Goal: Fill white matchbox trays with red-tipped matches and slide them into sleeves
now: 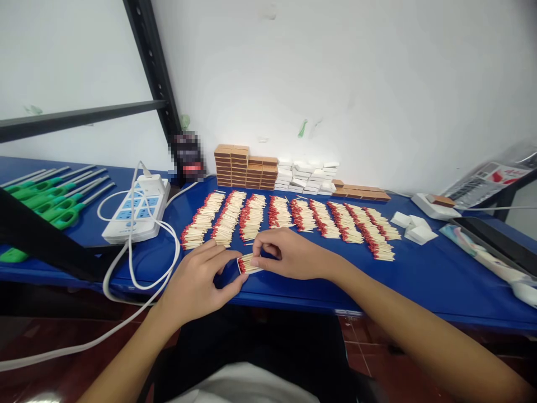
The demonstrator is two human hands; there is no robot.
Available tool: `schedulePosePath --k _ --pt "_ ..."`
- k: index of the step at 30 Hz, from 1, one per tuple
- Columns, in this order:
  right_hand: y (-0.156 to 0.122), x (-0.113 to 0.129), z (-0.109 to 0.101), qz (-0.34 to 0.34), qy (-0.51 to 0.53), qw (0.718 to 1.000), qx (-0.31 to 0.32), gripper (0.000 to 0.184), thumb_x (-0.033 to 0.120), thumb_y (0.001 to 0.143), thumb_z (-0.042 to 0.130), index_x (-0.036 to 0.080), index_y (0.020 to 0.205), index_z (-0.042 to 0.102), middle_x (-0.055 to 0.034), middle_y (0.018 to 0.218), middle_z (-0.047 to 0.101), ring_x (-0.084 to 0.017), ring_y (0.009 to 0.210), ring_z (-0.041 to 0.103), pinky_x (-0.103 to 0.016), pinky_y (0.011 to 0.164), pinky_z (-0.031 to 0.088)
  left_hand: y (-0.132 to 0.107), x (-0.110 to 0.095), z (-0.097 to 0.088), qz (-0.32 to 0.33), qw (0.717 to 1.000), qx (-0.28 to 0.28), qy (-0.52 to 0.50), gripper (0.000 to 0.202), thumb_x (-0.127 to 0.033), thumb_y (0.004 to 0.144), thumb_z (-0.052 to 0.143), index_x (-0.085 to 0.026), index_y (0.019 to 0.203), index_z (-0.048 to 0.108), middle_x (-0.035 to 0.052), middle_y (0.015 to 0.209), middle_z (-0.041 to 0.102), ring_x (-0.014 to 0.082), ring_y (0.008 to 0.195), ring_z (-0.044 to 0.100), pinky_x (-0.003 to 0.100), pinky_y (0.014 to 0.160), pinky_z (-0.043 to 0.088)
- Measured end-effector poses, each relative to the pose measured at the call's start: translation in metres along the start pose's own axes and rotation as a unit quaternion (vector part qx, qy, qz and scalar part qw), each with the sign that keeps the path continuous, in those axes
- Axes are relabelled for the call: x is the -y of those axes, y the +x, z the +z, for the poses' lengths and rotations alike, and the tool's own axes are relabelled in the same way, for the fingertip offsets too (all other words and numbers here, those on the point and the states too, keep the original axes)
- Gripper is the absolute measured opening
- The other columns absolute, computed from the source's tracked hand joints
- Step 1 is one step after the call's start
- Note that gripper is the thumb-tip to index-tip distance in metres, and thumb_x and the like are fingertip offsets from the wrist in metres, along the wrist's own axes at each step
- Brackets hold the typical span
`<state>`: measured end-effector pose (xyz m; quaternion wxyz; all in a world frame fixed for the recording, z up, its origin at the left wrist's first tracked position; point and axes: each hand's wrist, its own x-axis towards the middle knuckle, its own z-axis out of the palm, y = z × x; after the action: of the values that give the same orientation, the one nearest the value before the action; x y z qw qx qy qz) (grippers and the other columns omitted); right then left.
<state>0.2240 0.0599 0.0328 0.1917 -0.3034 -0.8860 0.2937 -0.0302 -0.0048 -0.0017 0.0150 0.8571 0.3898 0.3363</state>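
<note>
A small white matchbox tray filled with red-headed matches lies near the front edge of the blue table. My left hand grips its left end between thumb and forefinger. Over the tray's right part, my right hand has thumb and forefinger pinched together on the matches; its other fingers are curled. Just beyond both hands, several rows of loose matches lie side by side, their red heads towards the left.
Brown matchbox sleeves and white trays are stacked along the wall. More white trays lie at right, near a black phone. At left are a power strip, looping white cables and green-handled tools.
</note>
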Motion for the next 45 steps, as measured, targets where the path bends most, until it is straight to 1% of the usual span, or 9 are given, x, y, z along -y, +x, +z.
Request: schedulePosePath --k 3,5,10,14,21,25,31,37,45 --pt "0.003 -0.008 0.001 0.020 -0.023 0.998 -0.064 0.015 0.033 0.104 0.069 0.020 0.097 0.070 0.0073 0.068 0.042 -0.013 0.063 0.043 -0.028 0.064 0.032 0.000 0.000 0.000 -0.002 1.000 -0.002 0.003 0.017 -0.029 0.102 0.074 -0.020 0.116 0.074 0.0022 0.084 0.071 0.0214 0.081 0.063 0.038 0.080 0.052" --pt "0.005 -0.014 0.003 0.032 -0.052 0.994 -0.088 0.010 0.029 0.103 0.070 0.020 0.100 0.071 0.0061 0.070 0.047 -0.013 0.066 0.045 -0.029 0.066 0.032 0.001 -0.001 0.000 -0.003 1.000 -0.003 0.005 0.017 -0.030 0.102 0.073 -0.021 0.116 0.074 0.0021 0.083 0.071 0.0210 0.081 0.063 0.037 0.080 0.053" --pt "0.010 -0.023 0.006 0.035 -0.082 0.994 -0.067 0.011 0.022 0.103 0.069 0.019 0.093 0.069 0.0040 0.073 0.051 -0.014 0.069 0.048 -0.029 0.068 0.033 -0.001 -0.001 -0.001 0.000 1.000 -0.001 0.009 0.017 -0.030 0.101 0.073 -0.021 0.115 0.074 0.0018 0.083 0.070 0.0212 0.081 0.064 0.038 0.081 0.053" --pt "0.011 -0.025 0.006 0.035 -0.096 0.992 -0.073 0.012 0.020 0.103 0.069 0.019 0.091 0.066 0.0036 0.074 0.051 -0.014 0.070 0.047 -0.028 0.070 0.033 -0.001 -0.001 0.000 0.002 1.000 -0.001 0.006 0.017 -0.029 0.101 0.074 -0.021 0.115 0.074 0.0015 0.082 0.069 0.0215 0.080 0.064 0.038 0.081 0.052" --pt "0.010 -0.029 0.005 0.023 -0.094 0.992 -0.085 0.004 0.023 0.103 0.069 0.019 0.105 0.069 0.0036 0.076 0.051 -0.015 0.070 0.047 -0.028 0.070 0.033 0.000 -0.001 -0.001 -0.001 1.000 0.000 0.001 0.016 -0.028 0.101 0.074 -0.020 0.115 0.073 0.0016 0.083 0.069 0.0211 0.080 0.062 0.037 0.082 0.052" --pt "0.010 -0.029 0.006 0.009 -0.102 0.992 -0.073 0.010 0.021 0.104 0.066 0.019 0.095 0.069 0.0022 0.078 0.053 -0.015 0.072 0.048 -0.028 0.071 0.034 0.000 -0.001 -0.001 0.000 1.000 -0.002 0.005 0.017 -0.028 0.101 0.075 -0.020 0.116 0.073 0.0019 0.084 0.070 0.0212 0.080 0.064 0.038 0.083 0.052" --pt "0.011 -0.029 0.005 0.019 -0.095 0.992 -0.076 0.005 0.023 0.105 0.066 0.019 0.102 0.069 0.0033 0.078 0.051 -0.014 0.070 0.047 -0.028 0.070 0.033 0.001 -0.002 -0.001 -0.001 1.000 -0.004 0.009 0.016 -0.029 0.101 0.073 -0.021 0.115 0.074 0.0019 0.082 0.070 0.0210 0.080 0.064 0.038 0.082 0.053" --pt "0.011 -0.030 0.005 0.022 -0.105 0.992 -0.062 0.010 0.023 0.106 0.065 0.019 0.097 0.068 0.0020 0.079 0.053 -0.015 0.073 0.048 -0.028 0.071 0.034 0.001 -0.002 -0.001 0.001 1.000 -0.007 0.011 0.016 -0.029 0.100 0.074 -0.022 0.115 0.075 0.0014 0.081 0.070 0.0209 0.078 0.064 0.037 0.081 0.053" --pt "0.010 -0.031 0.004 0.024 -0.105 0.993 -0.047 0.011 0.024 0.109 0.062 0.018 0.101 0.065 0.0012 0.081 0.056 -0.016 0.073 0.050 -0.028 0.073 0.036 -0.001 0.000 0.000 0.000 1.000 -0.002 0.009 0.018 -0.029 0.100 0.075 -0.020 0.116 0.074 0.0019 0.082 0.069 0.0219 0.080 0.065 0.038 0.082 0.053"
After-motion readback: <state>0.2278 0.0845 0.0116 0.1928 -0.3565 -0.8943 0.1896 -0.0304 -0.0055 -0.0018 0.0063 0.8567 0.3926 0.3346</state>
